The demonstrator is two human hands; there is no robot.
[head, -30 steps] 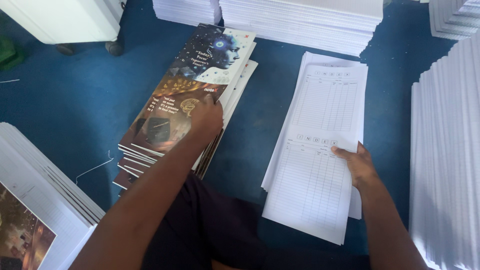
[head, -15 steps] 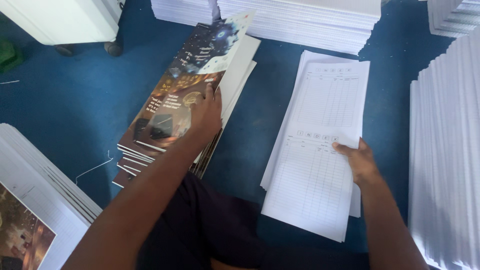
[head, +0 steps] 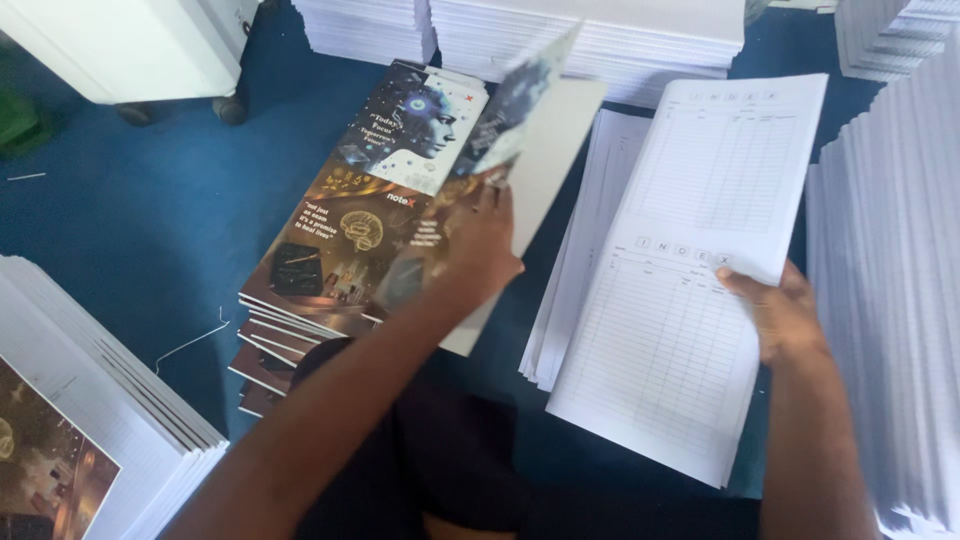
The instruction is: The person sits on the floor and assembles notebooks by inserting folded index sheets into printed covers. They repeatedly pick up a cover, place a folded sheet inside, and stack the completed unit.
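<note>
1. Lifting one printed cover (head: 520, 110) off the cover stack (head: 340, 270) is what the left hand (head: 470, 245) appears to be doing: its fingers are closed on the sheet's lower part, and the sheet tilts up and to the right, its plain grey underside showing. How the thumb sits beneath it I cannot tell.

2. The right hand (head: 775, 315) pinches the near right edge of a ruled white sheet (head: 690, 270), thumb on top, fingers under. That sheet is raised off the pile of ruled sheets (head: 575, 290), which lies on the blue floor (head: 140, 220) between the covers and the tall white stack (head: 890, 300) at the right.

3. To do this well, I judge that each hand should take one leaf only. A light fanning with the fingertips at the corner would show whether a second cover clings beneath.

4. The cover looks stiff and glossy, so it will likely slip. A grip nearer the middle of its long edge should stop it swinging.

5. The ruled sheet is thin and bends easily. Holding it by one edge risks a crease, so it should stay low and flat.

6. The two leaves are well apart now. Bringing their long edges square to each other would call for both to be level first.

7. A finished bundle (head: 90, 440) sits at the lower left, clear of both arms.
</note>
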